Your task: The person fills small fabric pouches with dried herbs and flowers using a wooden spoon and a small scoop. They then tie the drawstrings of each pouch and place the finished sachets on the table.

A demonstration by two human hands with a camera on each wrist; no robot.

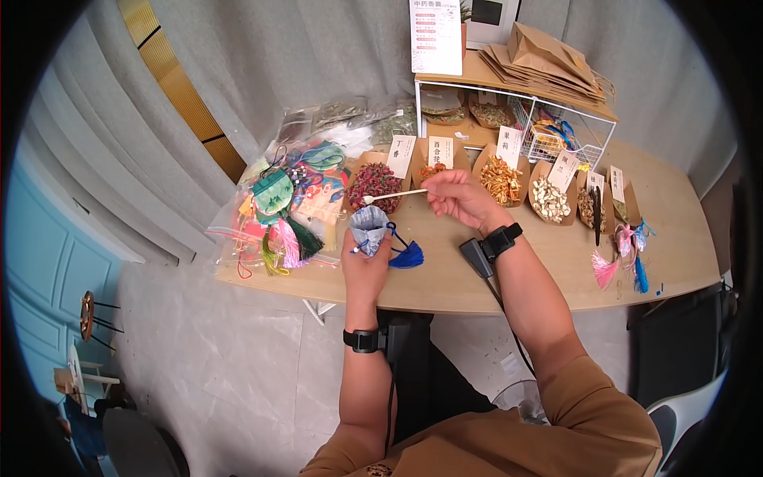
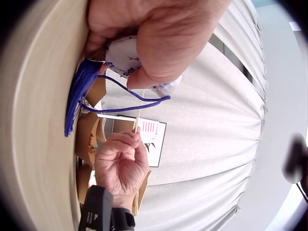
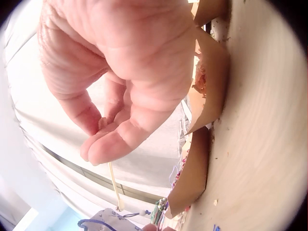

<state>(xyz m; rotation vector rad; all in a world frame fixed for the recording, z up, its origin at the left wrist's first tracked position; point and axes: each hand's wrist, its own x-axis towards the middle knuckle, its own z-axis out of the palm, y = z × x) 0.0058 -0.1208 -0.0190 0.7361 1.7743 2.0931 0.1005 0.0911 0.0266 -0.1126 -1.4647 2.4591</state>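
Note:
My left hand [image 1: 366,274] grips a white drawstring pouch [image 1: 369,225] with a blue flower print, its mouth facing up. A blue tassel [image 1: 408,255] hangs from its cord at the right. In the left wrist view the thumb presses on the pouch [image 2: 122,54]. My right hand [image 1: 462,200] pinches the end of a thin, pale small spoon [image 1: 401,194] between thumb and fingertips. The spoon's far tip is just above the pouch mouth, overlapping the paper tray of dried rosebuds [image 1: 362,181] in the head view. From the right wrist, the spoon [image 3: 113,180] points down to the pouch.
Paper trays of dried herbs with label cards line the table, including orange flowers [image 1: 501,180] and pale slices [image 1: 550,199]. Bagged pouches and tassels [image 1: 274,195] lie at left. Pink and blue tassels [image 1: 624,246] lie right. A shelf [image 1: 517,87] with paper bags stands behind.

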